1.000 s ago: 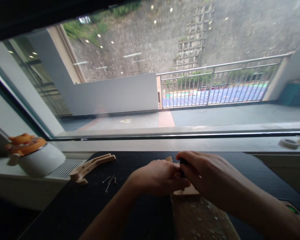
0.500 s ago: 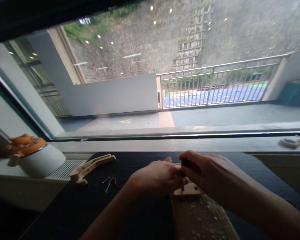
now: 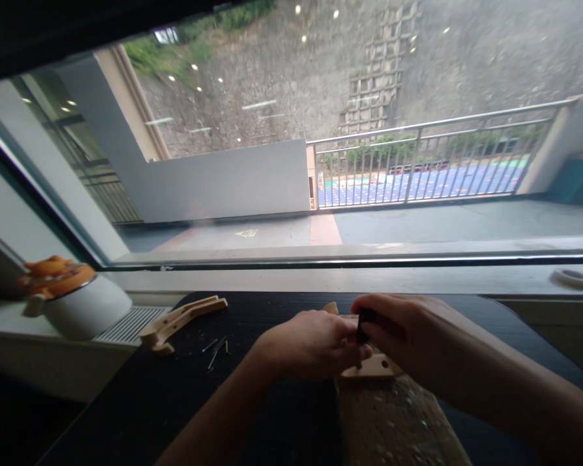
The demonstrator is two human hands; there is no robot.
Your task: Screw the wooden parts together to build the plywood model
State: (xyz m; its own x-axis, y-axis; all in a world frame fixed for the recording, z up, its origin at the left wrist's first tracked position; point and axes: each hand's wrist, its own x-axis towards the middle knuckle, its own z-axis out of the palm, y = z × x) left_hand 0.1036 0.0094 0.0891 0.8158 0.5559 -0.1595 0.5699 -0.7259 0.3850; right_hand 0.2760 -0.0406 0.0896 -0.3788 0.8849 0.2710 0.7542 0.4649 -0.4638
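My right hand (image 3: 393, 327) is closed around the black handle of a screwdriver (image 3: 364, 325), held upright. Its lower end meets a light wooden piece (image 3: 375, 366) with dark round holes. My left hand (image 3: 311, 345) is closed beside the tool, fingertips at its lower part and just over the wooden piece; what they pinch is hidden. Under the piece lies a thick, worn wooden board (image 3: 393, 421), which runs toward me. A pale wooden tip (image 3: 331, 309) shows beyond my left hand.
On the black table (image 3: 282, 414), several thin screws or pins (image 3: 217, 353) lie left of my hands. Behind them rests a jointed wooden part (image 3: 182, 323). A white pot with an orange lid (image 3: 85, 307) stands on the sill, and a tape roll (image 3: 571, 278) sits at the right.
The whole view has shifted slightly, so things appear a little to the right. Both hands keep their places at the tool and the wooden piece; the right hand's grip has turned slightly.
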